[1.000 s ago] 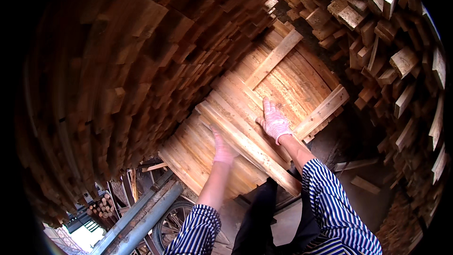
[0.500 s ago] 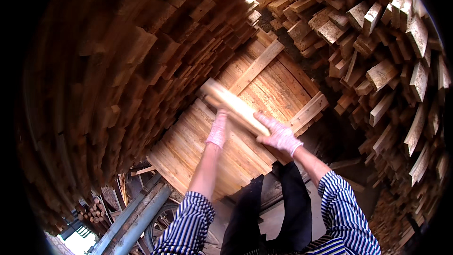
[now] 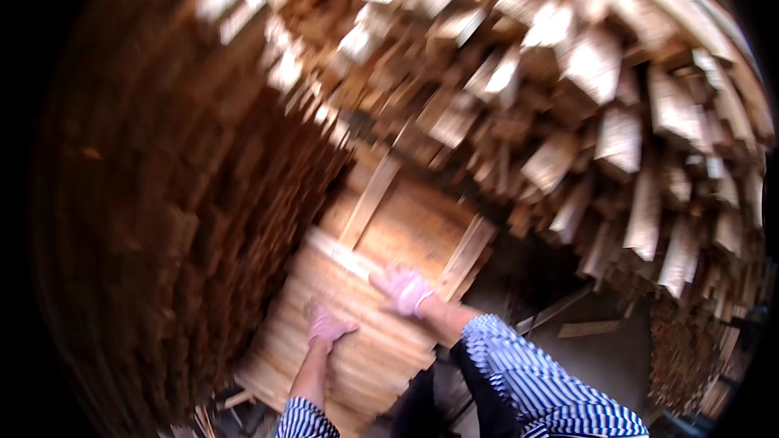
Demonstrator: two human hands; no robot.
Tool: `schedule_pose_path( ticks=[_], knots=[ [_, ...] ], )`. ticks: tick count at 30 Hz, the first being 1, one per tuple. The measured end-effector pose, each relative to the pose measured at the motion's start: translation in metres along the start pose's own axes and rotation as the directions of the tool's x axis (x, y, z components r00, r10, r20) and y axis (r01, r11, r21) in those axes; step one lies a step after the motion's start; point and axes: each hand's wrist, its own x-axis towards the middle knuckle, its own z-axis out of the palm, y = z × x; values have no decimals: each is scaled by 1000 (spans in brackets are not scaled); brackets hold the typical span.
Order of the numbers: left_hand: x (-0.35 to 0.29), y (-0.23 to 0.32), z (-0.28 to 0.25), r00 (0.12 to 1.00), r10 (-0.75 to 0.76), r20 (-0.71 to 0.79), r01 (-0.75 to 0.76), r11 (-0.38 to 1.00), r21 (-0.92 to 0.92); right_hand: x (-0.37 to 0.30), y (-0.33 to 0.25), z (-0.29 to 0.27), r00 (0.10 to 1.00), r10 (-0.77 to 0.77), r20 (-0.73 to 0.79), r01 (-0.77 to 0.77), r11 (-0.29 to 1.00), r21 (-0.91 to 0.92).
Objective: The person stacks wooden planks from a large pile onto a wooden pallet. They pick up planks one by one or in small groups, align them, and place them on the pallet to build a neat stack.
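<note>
My left hand (image 3: 327,326), in a thin pink glove, rests on a layer of pale wooden boards (image 3: 357,357) laid side by side, its thumb spread out to the right. Further right and farther off, my right hand (image 3: 402,289), gloved alike, lies with stretched fingers at the end of a light board (image 3: 345,255). This board is the far edge of the layer and lies flat beside the others. Beyond it, two wooden strips (image 3: 369,201) cross the lower layer of boards (image 3: 414,217). Neither hand visibly grips anything, though motion blurs the picture.
A tall stack of boards (image 3: 203,259) rises close along the left. Ahead and to the right, a pile of timber (image 3: 560,97) juts its uneven ends toward me. Loose wood pieces (image 3: 588,328) lie on the floor at the right.
The wooden piece held between both hands above the boards is now down on the layer, and the hands are off its sides. My view has swung, showing more of the right-hand pile.
</note>
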Motion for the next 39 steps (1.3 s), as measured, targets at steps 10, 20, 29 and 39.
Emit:
schedule_pose_path(
  ticks=[10,20,29,39],
  knots=[
    [-93,206,-202,639,690,-338,-767,538,-351,-198,-50,-125,897,397,-197,-212,775,596],
    [-254,561,-332,773,603,198,284,-49,-958,-292,-35,-409,299,139,-944,326,915,238],
    [-230,559,-326,588,809,0,38,-28,-999,-269,39,-607,776,422,-469,-569,790,-228],
    [-253,492,-297,489,812,-318,-313,-177,-933,-330,14,-490,687,429,-587,-203,888,412]
  ],
)
